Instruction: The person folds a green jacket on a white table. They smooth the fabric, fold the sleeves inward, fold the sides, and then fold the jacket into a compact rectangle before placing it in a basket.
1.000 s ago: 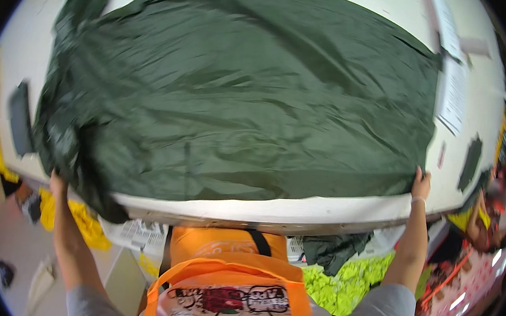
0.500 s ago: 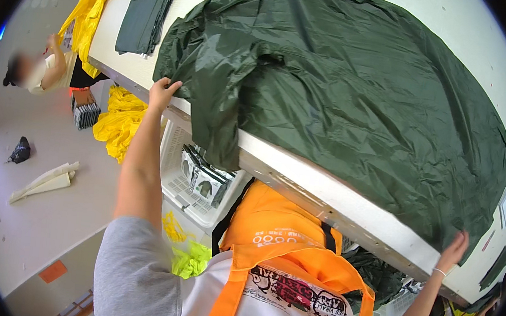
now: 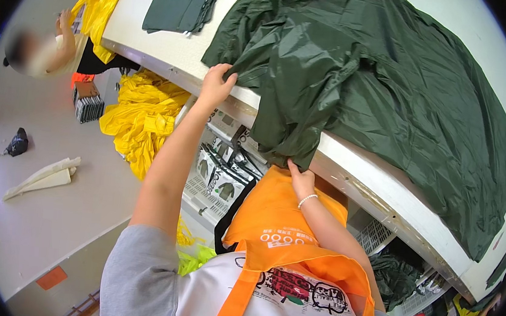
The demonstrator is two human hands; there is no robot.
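A large dark green raincoat (image 3: 416, 107) of thin, shiny fabric lies spread and wrinkled over the white table (image 3: 153, 51). One part of it, apparently a sleeve (image 3: 286, 128), hangs over the table's near edge. My left hand (image 3: 216, 87) is closed on the coat's left edge, thumb and fingers pinching the cloth. Lower down, my right hand (image 3: 301, 182) grips the bottom end of the hanging part, just above my orange apron (image 3: 279, 206). Some of its fingers are hidden behind the fabric.
Folded dark green garments (image 3: 183, 2) are stacked at the far left of the table. Below stand a white basket (image 3: 203, 196) of packaged garments and a yellow fabric heap (image 3: 144, 120). Another person (image 3: 50, 53) is at the left near hanging yellow cloth (image 3: 106, 7).
My right hand has left the coat's right lower edge and now holds the hanging part's end. My left hand and the coat's left edge sit farther right in view.
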